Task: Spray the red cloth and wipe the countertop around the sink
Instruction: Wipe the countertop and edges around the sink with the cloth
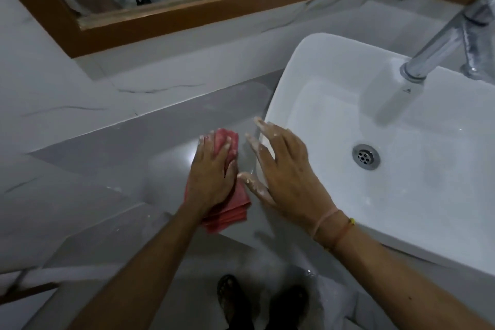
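My left hand (211,174) presses flat on the folded red cloth (230,211), which lies on the grey countertop (128,158) just left of the white sink (308,61). Part of the cloth shows beyond my fingertips and part behind my wrist. My right hand (284,171) rests with fingers spread against the sink's left rim, holding nothing; white residue coats its fingertips. No spray bottle is in view.
A chrome faucet (439,45) reaches over the basin from the right, above the drain (366,156). A wood-framed mirror (187,16) hangs on the marble wall behind the counter. Below the counter's front edge I see my feet (262,303) on the floor.
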